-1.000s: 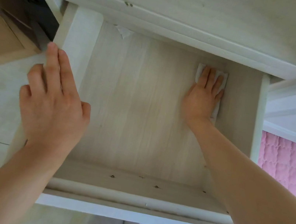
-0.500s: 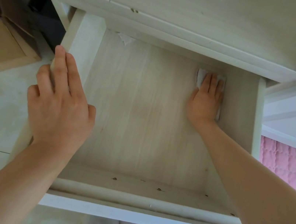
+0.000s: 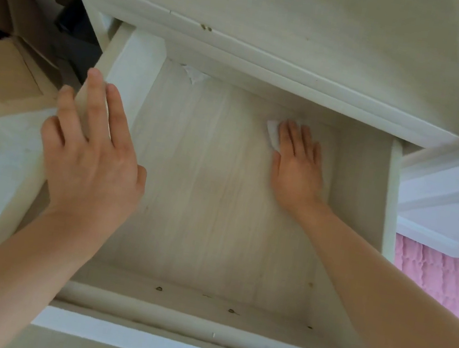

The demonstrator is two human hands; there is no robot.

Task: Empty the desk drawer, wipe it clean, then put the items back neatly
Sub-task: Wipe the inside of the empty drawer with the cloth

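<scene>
Wiping drawer floor: right hand flat, fingers straight, pressing white wipe under fingertips, far right corner. Wipe looks thin, soft, light; likely bunches, so hold by flat palm pressure. Left hand released, resting on drawer's left wall.

The pale wooden drawer stood pulled open mid-frame, holding only my white wipe. That lay flat at its upper right.
</scene>
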